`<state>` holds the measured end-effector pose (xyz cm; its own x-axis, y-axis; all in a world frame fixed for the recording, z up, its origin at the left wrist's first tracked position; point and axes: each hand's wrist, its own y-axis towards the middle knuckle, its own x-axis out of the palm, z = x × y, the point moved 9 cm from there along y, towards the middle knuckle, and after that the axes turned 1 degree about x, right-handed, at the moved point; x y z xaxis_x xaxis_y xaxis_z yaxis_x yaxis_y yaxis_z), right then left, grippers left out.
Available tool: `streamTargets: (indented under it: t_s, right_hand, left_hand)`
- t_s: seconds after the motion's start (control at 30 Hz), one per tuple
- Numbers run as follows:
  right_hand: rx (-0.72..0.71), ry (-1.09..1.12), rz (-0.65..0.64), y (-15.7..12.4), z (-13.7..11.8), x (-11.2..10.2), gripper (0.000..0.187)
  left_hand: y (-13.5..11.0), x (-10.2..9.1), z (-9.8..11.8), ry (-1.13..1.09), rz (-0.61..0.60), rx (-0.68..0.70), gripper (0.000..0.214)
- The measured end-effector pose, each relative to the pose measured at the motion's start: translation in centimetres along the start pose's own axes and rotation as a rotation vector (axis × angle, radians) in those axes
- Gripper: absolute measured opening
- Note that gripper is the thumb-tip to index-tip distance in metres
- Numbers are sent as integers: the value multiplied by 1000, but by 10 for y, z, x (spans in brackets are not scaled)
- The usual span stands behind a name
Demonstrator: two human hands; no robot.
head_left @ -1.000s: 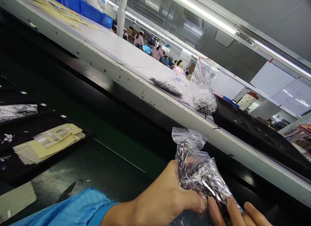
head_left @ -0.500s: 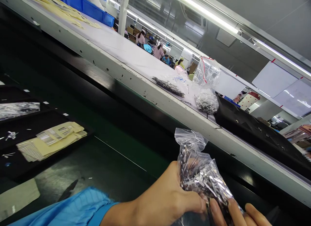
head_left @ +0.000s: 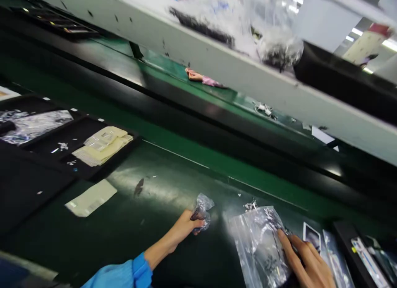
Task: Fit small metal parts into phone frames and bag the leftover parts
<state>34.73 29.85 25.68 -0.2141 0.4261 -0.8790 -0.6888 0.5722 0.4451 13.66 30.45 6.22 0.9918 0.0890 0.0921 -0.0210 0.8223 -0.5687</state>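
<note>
My left hand [head_left: 185, 227] is closed around a small clear plastic bag [head_left: 204, 203] with dark bits in it, its top sticking out above the fist. On the right, my right hand [head_left: 305, 257] grips the edge of a larger clear plastic bag [head_left: 252, 240], fingers over its right side and thumb hidden. Small dark and silvery pieces show inside this bag. Just past its upper edge lies a little heap of small metal pieces [head_left: 250, 205] on the dark green worktop [head_left: 161, 242].
Black trays [head_left: 27, 168] at left hold yellowish cards [head_left: 104, 145] and a silvery bag [head_left: 46, 123]. A single card [head_left: 91, 198] lies nearer. A white shelf edge [head_left: 198, 52] crosses above, with bags on it. Another person's hand [head_left: 194, 75] shows beyond. A black box [head_left: 356, 246] stands at right.
The view has tipped down toward the worktop. My hands, earlier together at the bag of metal pieces, are now apart and lower, each with a bag.
</note>
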Motion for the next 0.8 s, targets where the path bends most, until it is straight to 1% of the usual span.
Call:
streamTargets:
  t_s: [0.03,0.07,0.1,0.17,0.2,0.23,0.27,0.37,0.4,0.43,0.5,0.57,0.67,0.73,0.8]
  right_hand:
    - [32,33,-35,-12,-2,12,49]
    - [61,59,-51,-22,-5,22,51]
    - [87,82,-45,-32,-9,29,52]
    - [130,127,5,-48,-17,40,53]
    - [142,148,32,-54,-21,44,53]
    - [148,166,55,-60,-25,48,52]
    - [152,176,71,-66,-29,52,52]
    - [168,186,107,-82,-36,65,51]
    - [176,191,123,-87,-37,68,51]
    - [186,198,140,-92,-37,71,50]
    - [218,217,150,-103,-37,77,50]
    - [264,248,114,-113,-37,82,47]
    - [367,395,55,-129,-41,88,35]
    - [468,553,79,-141,-50,91,27]
    - [563,674,138,-150,-66,95,20]
  left_hand:
    - [1,-5,-18,35,32,-18,21]
    - [0,-10,-32,63,70,-25,21]
    - [-2,-14,-40,83,111,-20,21]
    - [-12,-18,-43,95,171,21,23]
    - [-19,-15,-40,87,175,50,25]
    - [-27,-7,-35,70,153,77,26]
    - [-34,5,-29,47,105,98,27]
    - [-56,59,-19,-54,-151,92,37]
    - [-61,74,-18,-89,-201,83,36]
    - [-64,86,-19,-119,-230,78,34]
    - [-64,98,-24,-150,-238,84,28]
    - [-58,98,-32,-144,-215,109,24]
    - [-49,88,-48,-103,-163,143,24]
    - [-47,81,-62,-78,-141,151,25]
    - [-51,76,-76,-57,-142,155,26]
